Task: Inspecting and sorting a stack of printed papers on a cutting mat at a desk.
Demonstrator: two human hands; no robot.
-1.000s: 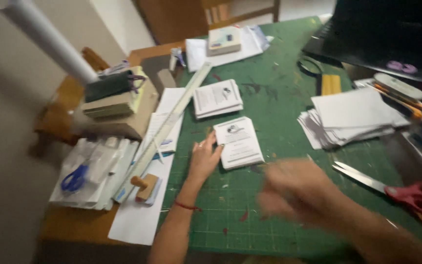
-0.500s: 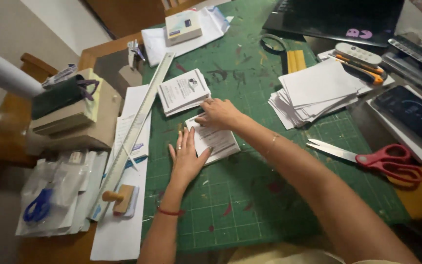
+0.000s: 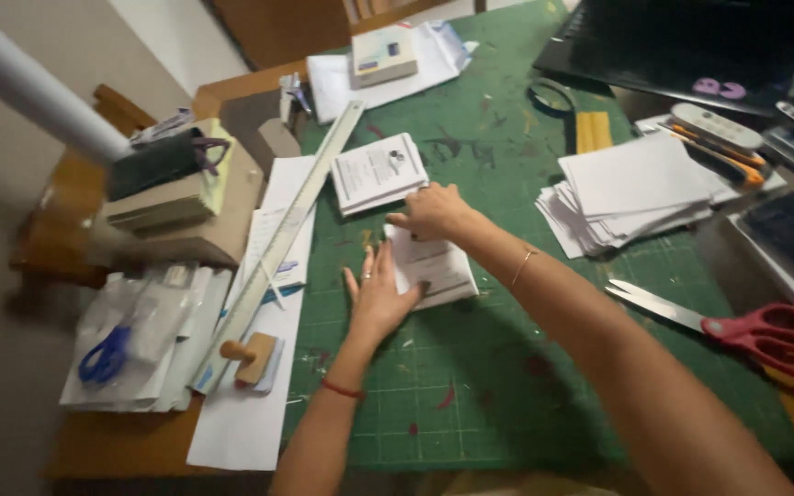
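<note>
Landmark is the green cutting mat (image 3: 507, 386) covering most of the worktop (image 3: 121, 441).

Surroundings, relative to the mat:
- Long metal ruler (image 3: 287, 234) is lying diagonally along its left edge, on white sheets (image 3: 241, 432).
- Wooden-handled stamp (image 3: 248, 356) is sitting just off the left edge, touching the ruler's lower end.
- Blue-handled scissors (image 3: 107, 354) are lying in clear bags further left, well apart from the mat.
- Cardboard boxes (image 3: 186, 211) with a dark pouch on top are sitting off the upper left.
- Second printed stack (image 3: 377, 172) is lying on the mat's upper-middle area, just beside the hands, not touching them.
- Loose white paper pile (image 3: 631, 188) is lying on the mat's right part.
- Red-handled scissors (image 3: 737, 326) are lying at the right edge, blades pointing in toward the mat's centre, under the right forearm's line.
- Yellow block (image 3: 592, 131) and black laptop (image 3: 691, 41) are sitting at the top right.

Small stack of white printed sheets (image 3: 434, 266) is lying flat on the mat, left of its centre. Long axis is running from upper left to lower right, short edges facing the far-left and near-right corners.

Left hand (image 3: 379, 294) is lying open, palm down, fingers spread, pressing the stack's left edge. Right hand (image 3: 434, 211) is curling over the stack's far end, fingers bent on the top sheets; whether it's pinching or only pressing, can't tell. The forearm is crossing the mat's middle and blocking the view beneath it.
</note>
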